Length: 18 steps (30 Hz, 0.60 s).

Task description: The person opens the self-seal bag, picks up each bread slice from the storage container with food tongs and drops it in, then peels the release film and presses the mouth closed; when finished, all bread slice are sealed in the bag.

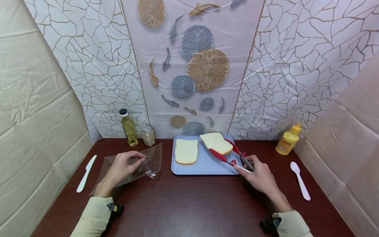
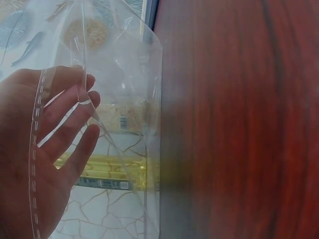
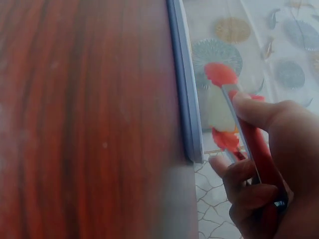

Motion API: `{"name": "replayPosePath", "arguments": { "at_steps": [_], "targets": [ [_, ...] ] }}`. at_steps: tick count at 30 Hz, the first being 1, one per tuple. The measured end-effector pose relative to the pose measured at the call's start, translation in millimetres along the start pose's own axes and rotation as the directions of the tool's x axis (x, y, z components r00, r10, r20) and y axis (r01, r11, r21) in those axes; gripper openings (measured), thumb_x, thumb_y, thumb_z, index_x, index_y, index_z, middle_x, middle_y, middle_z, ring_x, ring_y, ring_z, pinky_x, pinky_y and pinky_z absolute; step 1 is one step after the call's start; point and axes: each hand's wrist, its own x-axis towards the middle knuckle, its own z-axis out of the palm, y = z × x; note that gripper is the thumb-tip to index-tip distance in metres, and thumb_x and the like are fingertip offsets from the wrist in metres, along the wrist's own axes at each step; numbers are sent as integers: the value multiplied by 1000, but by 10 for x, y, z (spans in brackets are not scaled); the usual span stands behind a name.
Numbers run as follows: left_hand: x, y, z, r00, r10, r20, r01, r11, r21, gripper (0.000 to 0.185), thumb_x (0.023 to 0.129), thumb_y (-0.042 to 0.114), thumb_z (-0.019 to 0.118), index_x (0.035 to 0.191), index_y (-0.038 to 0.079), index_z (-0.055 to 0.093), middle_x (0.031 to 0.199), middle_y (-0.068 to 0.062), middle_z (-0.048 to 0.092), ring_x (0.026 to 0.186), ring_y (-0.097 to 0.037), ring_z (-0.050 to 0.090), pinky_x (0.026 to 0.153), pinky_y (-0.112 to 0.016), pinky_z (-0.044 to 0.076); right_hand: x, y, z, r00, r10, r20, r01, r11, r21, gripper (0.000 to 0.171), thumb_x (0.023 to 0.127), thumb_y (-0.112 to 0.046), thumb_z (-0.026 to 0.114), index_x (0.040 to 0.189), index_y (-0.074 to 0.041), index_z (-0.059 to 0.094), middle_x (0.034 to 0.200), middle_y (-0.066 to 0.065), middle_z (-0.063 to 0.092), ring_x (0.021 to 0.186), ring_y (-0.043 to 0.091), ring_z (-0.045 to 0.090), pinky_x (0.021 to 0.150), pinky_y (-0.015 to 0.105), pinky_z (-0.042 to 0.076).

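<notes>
Fingers curled, the right hand (image 1: 262,176) grips red-tipped metal tongs (image 1: 218,155) clasping a white brown-crusted bread slice (image 1: 217,141) at the blue rectangular tray (image 1: 204,166)'s far right corner, perhaps just above it. A second bread slice (image 1: 186,151) lies by the tray's left edge. Toward the dark-red desk (image 1: 189,204)'s left edge, the left hand (image 1: 122,167) pinches a clear plastic bag (image 1: 154,154).

Your right hand (image 1: 260,176) covers part of the tongs (image 1: 217,155). The left wrist view cuts off your left hand (image 1: 120,167). Print on the yellow bottle (image 1: 286,142) is illegibly small.
</notes>
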Motion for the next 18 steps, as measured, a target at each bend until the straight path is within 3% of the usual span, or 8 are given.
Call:
{"name": "replayPosePath", "arguments": {
  "at_steps": [7, 13, 18],
  "targets": [
    [-1, 8, 7, 1000, -8, 16, 8, 1000, -19, 10, 101, 16, 79, 109, 19, 83, 104, 7, 82, 89, -13, 74, 80, -49, 64, -5, -104, 59, 996, -92, -10, 92, 996, 5, 72, 90, -66, 80, 136, -13, 63, 132, 13, 74, 106, 26, 68, 85, 44, 53],
    [0, -6, 16, 1000, -9, 17, 9, 1000, -22, 9, 100, 16, 80, 108, 19, 83, 102, 9, 81, 87, -12, 72, 79, -48, 63, 1, -313, 129, 984, -166, 59, 164, 986, 39, 74, 87, -70, 80, 138, -19, 64, 121, 4, 78, 104, 21, 69, 86, 45, 57],
    [1, -23, 21, 1000, -10, 26, 11, 999, -30, 9, 100, 16, 81, 108, 19, 84, 101, 9, 81, 88, -13, 72, 80, -48, 62, 19, -592, 156, 968, -210, 137, 202, 977, 71, 72, 86, -69, 83, 140, -25, 63, 114, -5, 79, 85, 15, 62, 71, 33, 51]
  ]
}}
